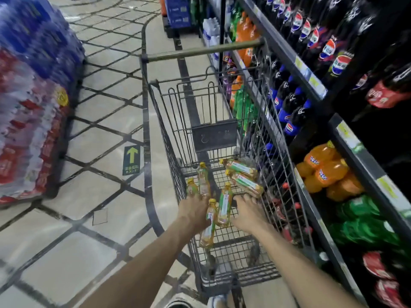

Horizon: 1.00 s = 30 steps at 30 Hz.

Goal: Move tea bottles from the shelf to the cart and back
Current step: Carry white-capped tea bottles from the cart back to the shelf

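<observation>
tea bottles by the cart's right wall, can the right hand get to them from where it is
Probably yes: the right hand is already down inside the cart, spread open just short of the nearer bottle, and nothing visible lies between them.

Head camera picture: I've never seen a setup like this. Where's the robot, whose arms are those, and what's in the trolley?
There is no robot here. A person wears a wide-angle camera on the head, looking forward and down, so you see their own two bare arms. The left hand and right hand reach into a wire shopping cart in a shop aisle. Six small tea bottles with yellow caps are in its basket, two of them between the hands. The picture is blurred, so I cannot tell whether either hand grips a bottle. To the right is a shelf of fizzy drinks. To the left, wrapped packs of drinks stand on the tiled floor.
</observation>
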### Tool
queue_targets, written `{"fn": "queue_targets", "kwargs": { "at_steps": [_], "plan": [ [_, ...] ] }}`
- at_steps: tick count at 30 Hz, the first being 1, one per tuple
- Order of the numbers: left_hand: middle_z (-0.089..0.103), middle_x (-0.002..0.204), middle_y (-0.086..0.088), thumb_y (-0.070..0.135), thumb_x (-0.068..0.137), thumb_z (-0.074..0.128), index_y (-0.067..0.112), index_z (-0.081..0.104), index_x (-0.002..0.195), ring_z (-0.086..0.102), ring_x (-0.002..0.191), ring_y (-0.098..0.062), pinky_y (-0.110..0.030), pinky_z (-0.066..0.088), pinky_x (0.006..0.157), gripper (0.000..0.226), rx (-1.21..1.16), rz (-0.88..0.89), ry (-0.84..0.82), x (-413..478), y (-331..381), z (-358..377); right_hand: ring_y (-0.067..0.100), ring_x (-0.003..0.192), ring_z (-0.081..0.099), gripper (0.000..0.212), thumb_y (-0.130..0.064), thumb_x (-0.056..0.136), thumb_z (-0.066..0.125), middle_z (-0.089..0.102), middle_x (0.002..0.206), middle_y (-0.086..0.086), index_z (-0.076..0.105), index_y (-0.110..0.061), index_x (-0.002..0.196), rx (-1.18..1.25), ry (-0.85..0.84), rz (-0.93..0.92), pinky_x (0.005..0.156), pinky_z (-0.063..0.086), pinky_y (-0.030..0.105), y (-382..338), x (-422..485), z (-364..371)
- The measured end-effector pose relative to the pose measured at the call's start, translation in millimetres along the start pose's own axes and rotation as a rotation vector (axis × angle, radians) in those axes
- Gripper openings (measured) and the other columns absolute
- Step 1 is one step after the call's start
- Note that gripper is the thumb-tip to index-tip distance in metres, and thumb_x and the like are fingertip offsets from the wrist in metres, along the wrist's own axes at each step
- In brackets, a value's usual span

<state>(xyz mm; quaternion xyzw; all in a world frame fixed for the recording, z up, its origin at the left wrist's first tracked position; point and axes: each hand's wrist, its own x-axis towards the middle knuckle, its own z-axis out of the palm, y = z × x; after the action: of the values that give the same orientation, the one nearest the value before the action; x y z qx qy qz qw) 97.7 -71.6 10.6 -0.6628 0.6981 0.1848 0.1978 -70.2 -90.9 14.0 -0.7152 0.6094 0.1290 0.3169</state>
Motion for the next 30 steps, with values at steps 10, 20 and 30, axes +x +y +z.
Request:
{"fn": "queue_targets", "kwargs": {
  "at_steps": [10,20,30],
  "plan": [
    [0.027,0.154,-0.027,0.047,0.094,0.058,0.019,0.023,0.148,0.062,0.102,-0.029,-0.035,0.055,0.074,0.07,-0.108,-0.094,-0.158,98.3,9.4,82.1,0.03,0.141,0.033,0.077,-0.033,0.088,0.074,0.033,0.154,0.008,0.031,-0.023,0.151,0.192,-0.095,0.166,0.114,0.027,0.041,25.3,101.2,48.8],
    [0.015,0.162,-0.017,0.025,0.092,0.067,0.01,-0.003,0.157,0.044,0.133,-0.034,-0.042,0.046,0.106,0.096,-0.522,-0.416,-0.29,121.8,41.5,182.9,0.029,0.138,0.038,0.076,-0.025,0.086,0.075,0.035,0.15,0.011,0.032,-0.015,0.148,0.348,-0.101,0.308,0.107,0.038,0.041,47.7,181.2,117.9],
    [0.031,0.154,-0.007,0.019,0.08,0.081,0.031,-0.031,0.145,0.044,0.132,-0.031,-0.046,0.05,0.099,0.13,-0.55,-0.548,-0.18,140.3,54.2,243.2,0.031,0.125,0.044,0.095,-0.024,0.085,0.076,0.033,0.143,0.014,0.013,-0.02,0.156,0.441,0.048,0.348,0.076,0.04,0.032,37.8,243.9,169.2]
  ]
}}
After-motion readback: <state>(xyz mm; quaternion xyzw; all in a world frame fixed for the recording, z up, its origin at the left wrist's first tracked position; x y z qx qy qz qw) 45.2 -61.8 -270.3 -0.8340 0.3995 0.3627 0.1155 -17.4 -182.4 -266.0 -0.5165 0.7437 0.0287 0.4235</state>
